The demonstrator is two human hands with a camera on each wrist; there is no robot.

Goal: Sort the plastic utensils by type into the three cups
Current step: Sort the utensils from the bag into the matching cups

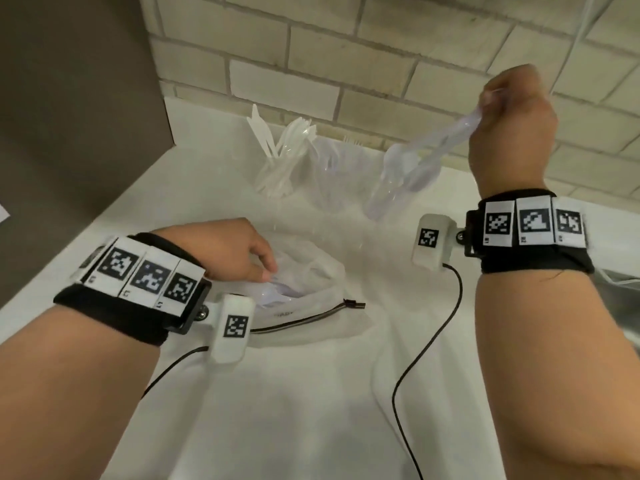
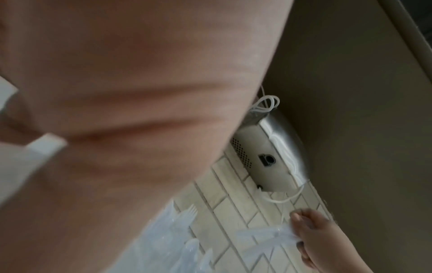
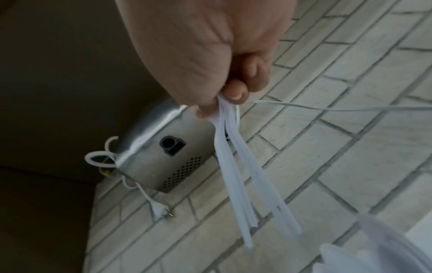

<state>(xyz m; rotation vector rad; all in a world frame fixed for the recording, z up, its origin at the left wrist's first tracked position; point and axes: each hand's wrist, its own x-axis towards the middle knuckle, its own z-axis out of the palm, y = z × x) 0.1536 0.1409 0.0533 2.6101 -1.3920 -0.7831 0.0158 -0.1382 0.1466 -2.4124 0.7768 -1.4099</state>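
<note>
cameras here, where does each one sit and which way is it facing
Head: worn on the head, looking down at the white counter; both forearms, the left hand in the pouch, the right hand holding spoons.
Left wrist: under the left arm, facing the brick wall; mostly blurred skin.
Right wrist: looks along the right hand at the pinched spoon handles.
Shared: both wrist views show the metal box on the wall.
</note>
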